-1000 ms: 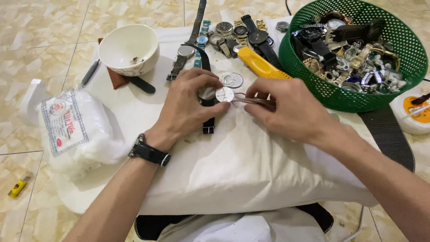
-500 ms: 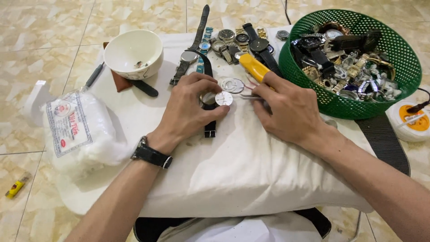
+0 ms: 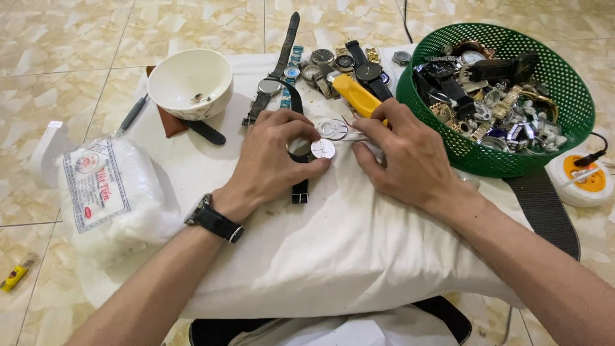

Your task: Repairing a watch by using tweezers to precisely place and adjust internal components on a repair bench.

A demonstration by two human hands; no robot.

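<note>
Watch [image 3: 300, 168] pinned under left hand [image 3: 272, 157]; right hand [image 3: 410, 154], gripping tweezers [image 3: 349, 136], now shifted back beside loose caseback [image 3: 323, 148].

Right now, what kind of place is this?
Likely an informal watch-repair spot set up on a tiled floor at home. A green basket is heaped with watches, more watches lie on a white cloth-covered cushion, and both hands work on an opened watch.

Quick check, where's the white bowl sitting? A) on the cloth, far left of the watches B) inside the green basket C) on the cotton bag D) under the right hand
A: the bowl stands on the white cloth, left of the row of watches, apart from the basket.
</note>
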